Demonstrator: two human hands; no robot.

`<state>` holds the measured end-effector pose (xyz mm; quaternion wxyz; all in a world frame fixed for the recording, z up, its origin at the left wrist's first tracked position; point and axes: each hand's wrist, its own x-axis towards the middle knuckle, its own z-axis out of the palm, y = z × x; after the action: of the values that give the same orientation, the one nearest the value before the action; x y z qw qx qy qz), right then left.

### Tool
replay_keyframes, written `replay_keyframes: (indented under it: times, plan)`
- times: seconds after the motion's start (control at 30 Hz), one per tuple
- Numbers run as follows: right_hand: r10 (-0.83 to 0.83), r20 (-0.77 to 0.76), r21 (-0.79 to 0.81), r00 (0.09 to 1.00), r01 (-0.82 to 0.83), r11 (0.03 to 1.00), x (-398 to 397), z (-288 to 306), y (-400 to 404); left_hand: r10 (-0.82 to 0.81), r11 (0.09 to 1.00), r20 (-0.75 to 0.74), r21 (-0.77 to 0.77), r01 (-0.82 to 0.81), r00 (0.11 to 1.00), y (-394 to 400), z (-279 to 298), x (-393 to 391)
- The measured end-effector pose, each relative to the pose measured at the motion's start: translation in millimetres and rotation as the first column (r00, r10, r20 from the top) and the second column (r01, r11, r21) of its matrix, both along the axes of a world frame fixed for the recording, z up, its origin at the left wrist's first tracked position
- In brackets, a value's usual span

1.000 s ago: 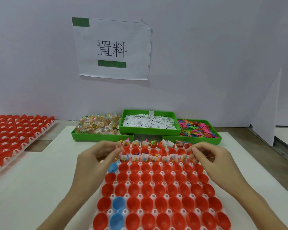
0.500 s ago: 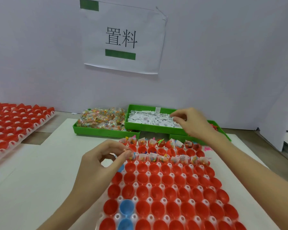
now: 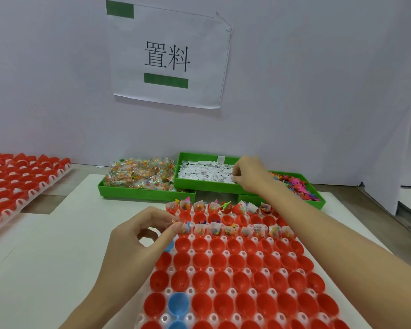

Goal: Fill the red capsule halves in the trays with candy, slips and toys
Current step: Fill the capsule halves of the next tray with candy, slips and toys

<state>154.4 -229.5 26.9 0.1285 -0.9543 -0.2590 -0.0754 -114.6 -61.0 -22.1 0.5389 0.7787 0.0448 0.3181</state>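
Head view only. Right hand [image 3: 249, 173] reached fwd over the middle green bin [image 3: 199, 185], arm stretched diag. across the near tray [image 3: 223, 290]; fingers curled down into the pile of white slips [image 3: 204, 172], tips pinching at slips near the bin's right end, though how many were gripped couldn't be told. Left hand [image 3: 142, 236] hovered at the tray's left edge, wrist low, thumb and index brought together in a pinch right at the first cell of the third row; sthg. small and clear showed at the tips, couldn't tell what. Other fingers loosely curled behind. Near tray held red capsule halves [image 3: 226, 262], open side up; first and third rows carried candy packets and slips, some w/ toys, second row partly filled, nearer rows bare red. A few blue halves [image 3: 178, 303] sat at lower left. Candy bin [image 3: 140, 174] lay left of the slips, toy bin [image 3: 299, 188] right, partly behind the right wrist. Second tray of red halves [image 3: 14, 181] off to the left. Paper sign [image 3: 169, 53] on the wall behind.
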Motion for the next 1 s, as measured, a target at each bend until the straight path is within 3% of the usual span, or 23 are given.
replay_keyframes:
  times: [0.1,0.27,0.37,0.47,0.6,0.8,1.0]
  plan:
    - [-0.012,0.049,0.088,0.999,0.008,0.996,-2.5,-0.3,-3.2,-0.006,1.000,0.003,0.006,0.006,1.000,-1.2,0.2,-0.8]
    - [0.006,0.118,0.380,0.993,-0.051,0.924,-25.3,8.3,-15.1,-0.025,1.000,0.009,-0.011,0.025,1.000,-2.9,4.0,-2.4]
    - [0.094,0.015,0.545,0.995,-0.087,0.834,-62.3,17.2,-22.4,-0.069,0.994,0.027,-0.083,0.071,0.997,-6.9,9.8,-6.2]
    - [0.295,-0.157,0.669,0.942,-0.119,0.734,-113.7,23.9,-30.4,-0.118,0.984,0.023,-0.129,0.120,0.993,-11.1,14.3,-10.1]
    - [0.501,-0.282,0.690,0.818,-0.190,0.698,-174.6,21.3,-37.1,-0.181,0.969,0.036,-0.166,0.184,0.983,-18.8,16.5,-14.0]
    - [0.516,-0.304,0.743,0.801,-0.140,0.655,-210.3,9.0,-44.1,-0.242,0.966,0.006,-0.092,0.242,0.970,-22.7,18.4,-17.8]
    - [0.550,-0.341,0.694,0.763,-0.190,0.695,-212.1,7.1,-54.4,-0.306,0.952,-0.066,-0.046,0.304,0.950,-20.1,22.4,-19.6]
